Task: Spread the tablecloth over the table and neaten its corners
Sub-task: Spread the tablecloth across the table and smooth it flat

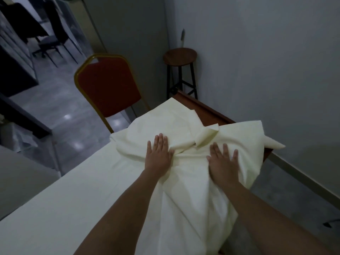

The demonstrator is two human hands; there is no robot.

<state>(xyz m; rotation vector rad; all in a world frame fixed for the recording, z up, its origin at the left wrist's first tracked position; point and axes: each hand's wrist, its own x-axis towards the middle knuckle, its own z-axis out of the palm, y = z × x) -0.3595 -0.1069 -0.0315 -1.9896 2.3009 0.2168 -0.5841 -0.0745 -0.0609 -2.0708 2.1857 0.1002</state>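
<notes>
Red-upholstered banquet chair [107, 87], gold-coloured frame: placed beyond the fingertips, to their far left. Round wooden-topped stool [180, 56] on dark metal legs: set in the wall corner, far ahead of the fingertips and slightly right. Dark chairs [55, 36]: grouped far off, up and left of the fingers. Glossy grey tiled floor [73, 129]: light patches reflected.

I see the bench [211, 115] as a long wooden surface running away from me, its brown top and raised edge bare only at the far right corner. A cream tablecloth [77, 199] lies directly on it: smooth and flat along the near left stretch, bunched into thick folds toward the far end, with one corner hanging off the right edge. Both hands rest flat on the bunched part.
</notes>
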